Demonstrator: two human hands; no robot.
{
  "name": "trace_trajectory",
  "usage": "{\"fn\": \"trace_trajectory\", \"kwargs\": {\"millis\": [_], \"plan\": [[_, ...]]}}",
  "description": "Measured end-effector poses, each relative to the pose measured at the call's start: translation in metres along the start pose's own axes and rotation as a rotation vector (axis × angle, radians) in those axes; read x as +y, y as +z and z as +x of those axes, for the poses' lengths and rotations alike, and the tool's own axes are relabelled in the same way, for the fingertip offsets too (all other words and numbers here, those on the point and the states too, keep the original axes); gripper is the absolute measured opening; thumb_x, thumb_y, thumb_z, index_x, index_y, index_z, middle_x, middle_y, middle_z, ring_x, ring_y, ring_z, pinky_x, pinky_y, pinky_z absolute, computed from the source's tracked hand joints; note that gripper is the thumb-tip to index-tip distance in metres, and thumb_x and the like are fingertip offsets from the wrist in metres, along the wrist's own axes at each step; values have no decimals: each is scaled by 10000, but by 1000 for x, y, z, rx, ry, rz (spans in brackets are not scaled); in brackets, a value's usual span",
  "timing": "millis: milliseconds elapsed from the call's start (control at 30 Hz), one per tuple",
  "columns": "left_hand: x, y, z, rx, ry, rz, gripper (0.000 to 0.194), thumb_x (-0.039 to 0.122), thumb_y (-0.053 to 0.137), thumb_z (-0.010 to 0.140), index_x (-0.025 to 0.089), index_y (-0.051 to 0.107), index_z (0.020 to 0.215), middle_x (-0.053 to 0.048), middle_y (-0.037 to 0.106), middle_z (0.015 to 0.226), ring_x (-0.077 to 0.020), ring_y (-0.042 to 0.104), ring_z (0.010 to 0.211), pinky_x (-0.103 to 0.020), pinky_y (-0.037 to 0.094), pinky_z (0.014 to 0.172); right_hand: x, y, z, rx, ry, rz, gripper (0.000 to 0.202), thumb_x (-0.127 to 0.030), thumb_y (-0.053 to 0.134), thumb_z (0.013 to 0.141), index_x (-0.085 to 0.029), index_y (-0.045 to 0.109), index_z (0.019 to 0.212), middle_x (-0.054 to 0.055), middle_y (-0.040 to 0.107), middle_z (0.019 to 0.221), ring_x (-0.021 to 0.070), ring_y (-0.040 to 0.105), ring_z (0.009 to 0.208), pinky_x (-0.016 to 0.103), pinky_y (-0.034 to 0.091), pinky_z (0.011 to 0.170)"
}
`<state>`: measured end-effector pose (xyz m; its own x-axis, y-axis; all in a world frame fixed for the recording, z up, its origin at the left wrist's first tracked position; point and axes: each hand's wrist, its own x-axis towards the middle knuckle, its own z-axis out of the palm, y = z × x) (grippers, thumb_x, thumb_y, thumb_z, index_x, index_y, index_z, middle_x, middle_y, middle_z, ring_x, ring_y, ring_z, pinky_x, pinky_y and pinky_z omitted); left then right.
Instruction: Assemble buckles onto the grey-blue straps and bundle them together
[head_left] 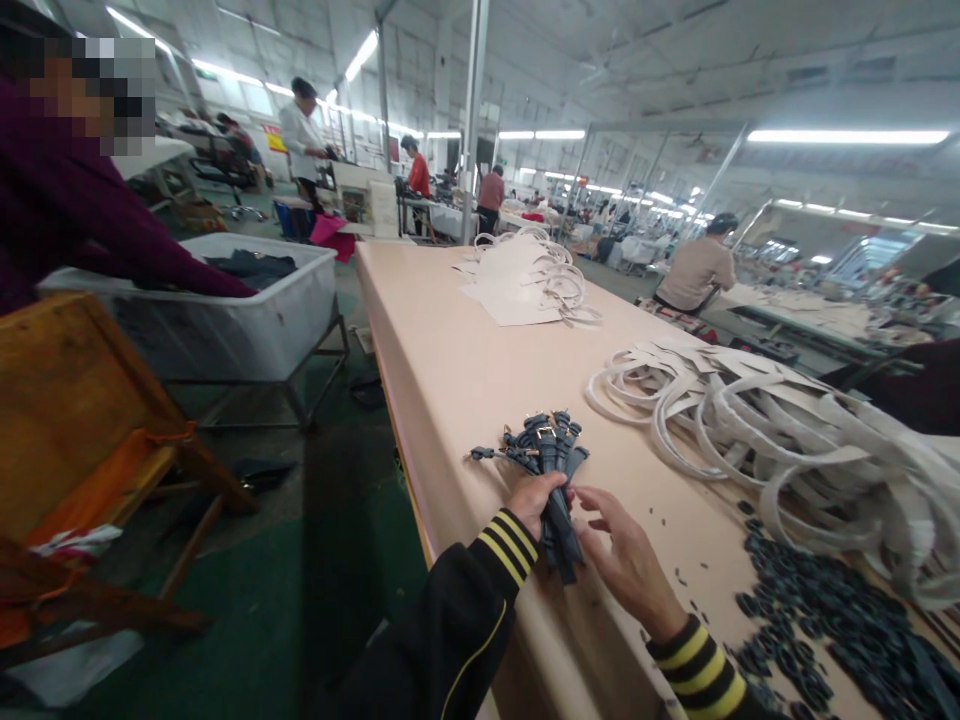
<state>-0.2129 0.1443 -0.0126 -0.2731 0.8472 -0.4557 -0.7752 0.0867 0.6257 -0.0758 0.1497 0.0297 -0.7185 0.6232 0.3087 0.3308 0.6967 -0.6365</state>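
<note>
A bundle of dark blue straps (546,455) with small gold buckles lies on the pale worktable (457,370), fanned out at its far end. My left hand (534,503) grips the near end of the bundle from the left. My right hand (626,558) rests against the same end from the right, fingers spread and touching the straps. Both sleeves are black with yellow stripes.
A heap of white looped strips (787,430) lies right of the bundle, and small dark cut pieces (817,620) are piled at the near right. More white pieces (525,280) sit farther along the table. A white bin (247,320) and a person's sleeve (127,250) are at left.
</note>
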Motion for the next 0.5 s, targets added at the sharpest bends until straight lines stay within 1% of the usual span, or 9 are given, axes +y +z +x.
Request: {"fn": "trace_trajectory", "kwargs": {"millis": [67, 100, 167, 300, 400, 500], "plan": [[5, -3, -3, -10, -25, -1, 110, 139, 560, 674, 83, 567, 580, -13, 537, 449, -82, 485, 384, -193, 405, 416, 3, -3, 2, 58, 109, 38, 310, -352, 394, 844, -167, 506, 1066, 110, 559, 1049, 206, 546, 924, 330, 518, 711], [7, -4, -5, -10, -25, -4, 97, 128, 553, 675, 85, 568, 589, -7, 533, 450, -77, 483, 384, -188, 407, 418, 4, -4, 4, 77, 154, 40, 316, -371, 391, 841, -166, 520, 1043, 109, 574, 1023, 209, 557, 902, 334, 520, 700], [13, -7, -12, -1, -6, -11, 73, 106, 548, 669, 94, 565, 599, 3, 527, 452, -70, 481, 389, -178, 405, 419, 7, -4, 8, 91, 221, 40, 335, -401, 387, 831, -163, 536, 1013, 111, 590, 1011, 222, 565, 899, 347, 518, 701], [24, -14, -32, 27, 46, -32, 17, 95, 563, 632, 99, 578, 624, -4, 556, 500, -74, 497, 412, -180, 409, 419, 12, -2, 16, 92, 332, 44, 393, -450, 401, 801, -153, 524, 1028, 127, 601, 1016, 248, 590, 859, 386, 515, 702], [36, -21, -53, 12, 107, -53, 75, 105, 585, 589, 92, 591, 662, -11, 572, 534, -81, 505, 423, -196, 427, 433, 18, 4, 24, 77, 362, 58, 435, -479, 423, 781, -148, 509, 1049, 137, 593, 1033, 252, 597, 845, 374, 525, 678], [51, -35, -78, -28, 208, -55, 147, 152, 613, 560, 100, 575, 693, -10, 567, 557, -87, 504, 424, -204, 428, 420, 20, 16, 36, 22, 362, 24, 465, -498, 417, 778, -144, 499, 1068, 139, 591, 1038, 251, 608, 826, 364, 531, 656]]}}
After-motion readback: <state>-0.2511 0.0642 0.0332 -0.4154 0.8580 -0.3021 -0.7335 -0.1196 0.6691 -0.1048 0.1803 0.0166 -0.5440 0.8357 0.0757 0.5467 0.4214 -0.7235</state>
